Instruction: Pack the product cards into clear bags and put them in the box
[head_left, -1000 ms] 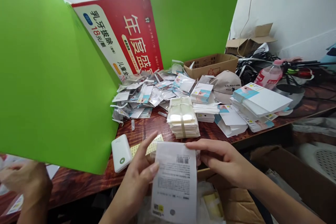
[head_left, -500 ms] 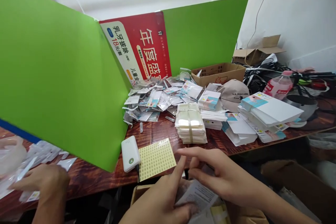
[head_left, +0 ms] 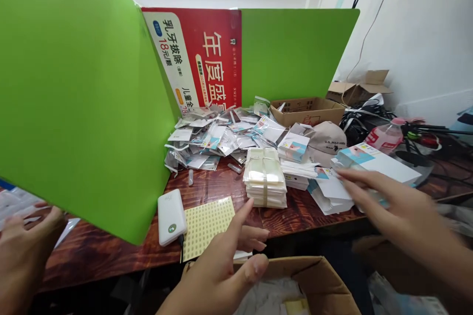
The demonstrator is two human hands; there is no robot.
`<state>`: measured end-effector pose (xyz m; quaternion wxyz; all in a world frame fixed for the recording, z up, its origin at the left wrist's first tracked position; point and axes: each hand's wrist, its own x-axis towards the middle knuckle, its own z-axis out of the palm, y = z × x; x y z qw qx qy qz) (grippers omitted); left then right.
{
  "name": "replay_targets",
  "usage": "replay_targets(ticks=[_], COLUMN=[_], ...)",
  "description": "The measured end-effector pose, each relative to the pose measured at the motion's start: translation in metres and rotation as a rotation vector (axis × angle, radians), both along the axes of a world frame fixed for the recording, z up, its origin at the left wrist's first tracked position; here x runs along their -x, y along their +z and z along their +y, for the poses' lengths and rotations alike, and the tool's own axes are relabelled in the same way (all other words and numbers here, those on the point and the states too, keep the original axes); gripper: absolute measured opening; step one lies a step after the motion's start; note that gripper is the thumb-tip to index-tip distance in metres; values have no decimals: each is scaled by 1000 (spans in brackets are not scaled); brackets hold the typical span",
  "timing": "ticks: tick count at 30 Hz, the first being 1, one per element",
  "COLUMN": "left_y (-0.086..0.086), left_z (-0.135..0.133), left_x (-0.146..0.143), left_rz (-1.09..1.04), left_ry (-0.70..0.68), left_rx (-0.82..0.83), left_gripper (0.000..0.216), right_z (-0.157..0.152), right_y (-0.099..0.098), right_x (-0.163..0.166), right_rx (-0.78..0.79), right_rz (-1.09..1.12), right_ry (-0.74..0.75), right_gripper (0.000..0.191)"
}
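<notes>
My left hand (head_left: 227,261) is held above the near table edge, thumb and fingers apart, with nothing in it. Below it stands an open cardboard box (head_left: 328,280) with white papers or packets inside. A small white edge shows under the fingers; what it belongs to is hidden. My right hand (head_left: 391,211), blurred, reaches over the right side of the table with its fingers stretched out. Its fingertips are at the stacks of white cards or flat boxes (head_left: 384,165) with blue picture ends; whether they touch cannot be told. Left of these lies a banded bundle of clear bags (head_left: 264,177).
A green panel (head_left: 84,93) divides the table; at its left a co-worker's hand (head_left: 29,251) works. A white power bank (head_left: 172,216) lies beside a yellow sticker sheet (head_left: 207,224). Behind are piled packets (head_left: 221,138), a cap (head_left: 327,142) and a pink-labelled bottle (head_left: 386,135).
My right hand has moved away from my left, up and right to the card stacks. The printed paper between my hands no longer shows there. My left hand has opened.
</notes>
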<state>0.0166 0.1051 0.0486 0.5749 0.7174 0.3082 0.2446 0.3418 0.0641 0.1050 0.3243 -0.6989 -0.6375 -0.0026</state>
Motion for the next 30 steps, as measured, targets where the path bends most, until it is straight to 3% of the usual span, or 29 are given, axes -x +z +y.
replay_targets(ticks=[3,6,8,11,15,21,25,30], left_y=[-10,-23,-33,-44,-50,-27,-10,-1], left_z=[3,9,14,21,19,11,10,6], left_x=[3,9,12,16,17,16,9,-3], left_rz=[-7,-41,-41,-40,-73,146,276,258], left_ry=[-9,20,65,77,112,458,580,605], left_rx=[-87,-136,-88,1,-108,-583,-903,-963], left_gripper=[69,68,69,72,68,55,70,77], right_z=[106,195,229,248,250,226,165,70], right_y=[-6,-10,-12,-11,-1,29,42,47], right_x=[3,-6,-11,-14,-5,33,75,119], right_rx=[104,171,198,211,139,5,19,260], right_rz=[40,70,102,170,313,610,786,993], right_ry=[-21,-81,-124,-150,-94,98,331,617], right_gripper=[23,23,25,26,28,24,22,35])
